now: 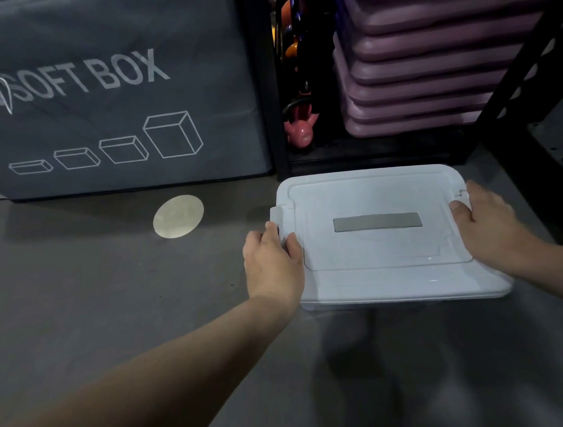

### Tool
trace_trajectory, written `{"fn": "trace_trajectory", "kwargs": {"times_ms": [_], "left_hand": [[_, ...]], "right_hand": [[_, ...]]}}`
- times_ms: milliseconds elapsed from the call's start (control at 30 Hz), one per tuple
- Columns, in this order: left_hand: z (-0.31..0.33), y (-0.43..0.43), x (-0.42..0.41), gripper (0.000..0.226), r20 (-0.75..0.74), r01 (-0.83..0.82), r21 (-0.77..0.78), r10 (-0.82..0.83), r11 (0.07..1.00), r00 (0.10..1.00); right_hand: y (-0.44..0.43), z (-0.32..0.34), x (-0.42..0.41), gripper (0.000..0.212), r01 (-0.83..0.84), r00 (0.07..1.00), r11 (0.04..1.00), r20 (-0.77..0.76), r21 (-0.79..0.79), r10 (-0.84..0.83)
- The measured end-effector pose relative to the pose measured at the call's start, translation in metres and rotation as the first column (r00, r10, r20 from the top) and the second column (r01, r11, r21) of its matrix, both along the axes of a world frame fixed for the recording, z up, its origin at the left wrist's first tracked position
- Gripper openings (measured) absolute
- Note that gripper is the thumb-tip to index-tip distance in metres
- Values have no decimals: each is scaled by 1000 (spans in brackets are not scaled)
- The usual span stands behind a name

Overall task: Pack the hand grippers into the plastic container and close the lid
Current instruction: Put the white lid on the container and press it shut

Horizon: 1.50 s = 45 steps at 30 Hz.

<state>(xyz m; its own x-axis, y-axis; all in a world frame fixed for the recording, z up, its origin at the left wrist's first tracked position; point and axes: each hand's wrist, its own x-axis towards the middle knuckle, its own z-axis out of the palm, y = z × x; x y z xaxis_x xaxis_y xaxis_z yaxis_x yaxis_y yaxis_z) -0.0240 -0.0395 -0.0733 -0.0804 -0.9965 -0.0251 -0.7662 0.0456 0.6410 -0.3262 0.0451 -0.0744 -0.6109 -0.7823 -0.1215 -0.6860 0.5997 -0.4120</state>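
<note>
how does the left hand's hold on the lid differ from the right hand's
The left hand pinches the latch tab sticking out from the lid's left edge; the right hand holds the right rim itself, beside the right latch. The left forearm stretches long across the floor; the right shows only a short stretch. Both rest a thumb on top of the lid.

"soft box" in pale capitals on the grey fabric box (116,101), with a logo outline left of it and four box drawings under it. "2kg" on the pink kettlebell (300,134).
</note>
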Motion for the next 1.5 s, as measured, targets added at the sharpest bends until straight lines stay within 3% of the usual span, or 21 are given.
{"fn": "trace_trajectory", "kwargs": {"times_ms": [133, 267, 400, 467, 533, 1000, 1200, 1267, 1367, 1433, 1500], "left_hand": [[4, 0, 0, 38, 70, 50, -61, -45, 997, 997], [5, 3, -2, 51, 240, 165, -99, -138, 981, 961], [7, 0, -7, 62, 429, 466, -49, -402, 884, 809], [6, 4, -13, 63, 506, 580, -22, -492, 814, 709], [6, 6, -21, 65, 552, 610, -10, -504, 793, 664], [11, 26, -81, 68, 595, 675, 73, -576, 734, 561], [10, 26, -88, 65, 597, 699, 101, -604, 708, 527], [12, 25, -89, 64, 599, 700, 101, -605, 707, 525], [14, 30, -96, 61, 608, 733, 96, -623, 673, 492], [11, 35, -102, 60, 591, 745, 74, -631, 663, 503], [10, 38, -107, 61, 563, 732, 43, -621, 680, 545]], "right_hand": [[1, 1, 2, 56, -4, 1000, 1000, -18, 23, 4], [-2, 16, 20, 60, -150, 959, 987, -236, 58, 160], [0, 13, 59, 62, -314, 891, 924, -268, 217, 366], [3, 7, 65, 62, -300, 892, 928, -280, 223, 356], [4, 7, 65, 61, -284, 899, 932, -274, 225, 341], [3, 12, 63, 57, -295, 923, 933, -191, 205, 334], [18, 13, 30, 56, -398, 902, 913, -140, 89, 408], [25, 9, 18, 56, -280, 950, 959, -129, 44, 283], [25, 3, 16, 72, -1, 992, 1000, 127, 10, 0], [24, 1, 18, 80, 50, 969, 998, 244, -44, -37], [23, 2, 17, 81, 65, 962, 995, 269, -75, -42]]}}
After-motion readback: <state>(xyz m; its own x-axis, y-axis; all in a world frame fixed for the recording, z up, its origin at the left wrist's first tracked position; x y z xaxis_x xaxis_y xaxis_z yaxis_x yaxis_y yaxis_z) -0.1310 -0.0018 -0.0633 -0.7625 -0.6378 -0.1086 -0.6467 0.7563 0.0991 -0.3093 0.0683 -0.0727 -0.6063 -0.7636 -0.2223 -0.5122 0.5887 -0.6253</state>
